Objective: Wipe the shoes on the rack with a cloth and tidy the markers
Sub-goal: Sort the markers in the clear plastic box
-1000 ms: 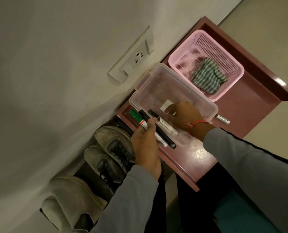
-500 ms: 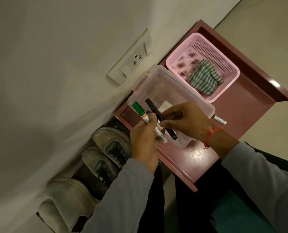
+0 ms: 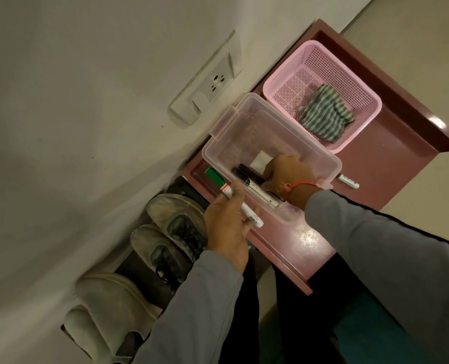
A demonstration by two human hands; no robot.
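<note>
View is rolled; a plain off-white wall fills the upper left, with a white switch-and-socket plate (image 3: 205, 82) mounted on it.

Against the wall stands a maroon counter (image 3: 380, 164) with a raised lip and a glossy top that shows a light glare near its front edge. A beige floor shows past the far end.

On the counter:
- pink mesh basket (image 3: 359, 74) at the far end, striped cloth (image 3: 324, 114) bunched inside it
- clear plastic box (image 3: 244, 127) just beside the basket, near the wall
- one loose marker (image 3: 349, 181) on the counter, just past the box's right side

Left hand (image 3: 227, 232): grip clamped on a green-capped marker (image 3: 231, 197), thumb over the barrel, cap pointing at the wall, held at the box's near-left corner.

Right hand (image 3: 287, 173): inside the box, fingers curled at the ends of the black-and-white markers (image 3: 254, 187) lying on the box floor. Cannot tell whether that grip is clamped on them or only touching. Red thread on the wrist. Grey sleeves on both arms.

Below and left of the counter, a lower shelf (image 3: 149, 274) holds the shoes: a pair of grey sneakers (image 3: 176, 224) nearest the counter, a pair of pale slip-ons (image 3: 107, 306) beside them, toes toward the wall.
</note>
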